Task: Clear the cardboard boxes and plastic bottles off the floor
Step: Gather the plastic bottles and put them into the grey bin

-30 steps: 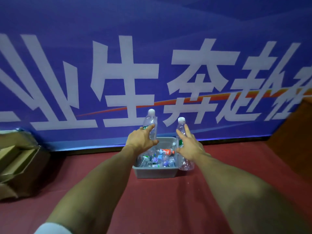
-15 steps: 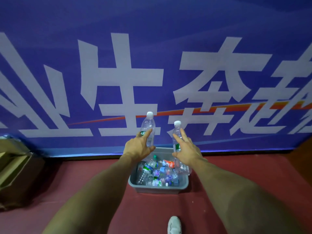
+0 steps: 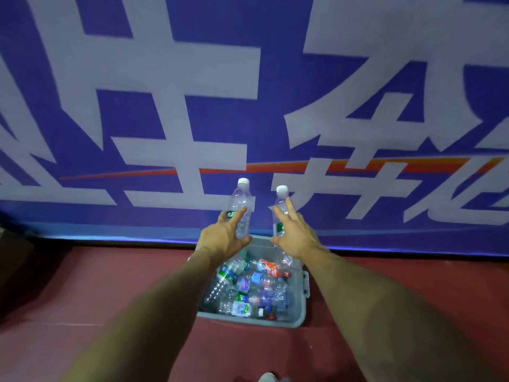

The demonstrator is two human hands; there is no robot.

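A huge blue banner [image 3: 192,64] with big white characters fills the wall in front of the person, with a thin orange stripe [image 3: 358,165] running across its lower part. Below it lies the dark red floor [image 3: 110,299]. A grey plastic bin [image 3: 302,304] sits on the floor, close to the foot of the banner. It holds a heap of empty plastic bottles [image 3: 234,288] lying on their sides in a jumble, among them one with an orange and white label [image 3: 268,267] near the far end. Two bare forearms reach out over the bin from the near side. The left hand [image 3: 224,238] grips the left bottle [image 3: 242,201] around its lower half, its index finger stretched up along the side and its thumb closed against the bottle. The right hand [image 3: 296,238] holds the right bottle [image 3: 279,199] the same way, two fingers lying up along its body and the thumb tucked in low. Both bottles are clear, stand upright with white caps on top and carry green labels. They are held side by side, a little apart, in the air above the far edge of the bin. The toe of a white shoe [image 3: 266,377] shows on the floor at the very bottom.
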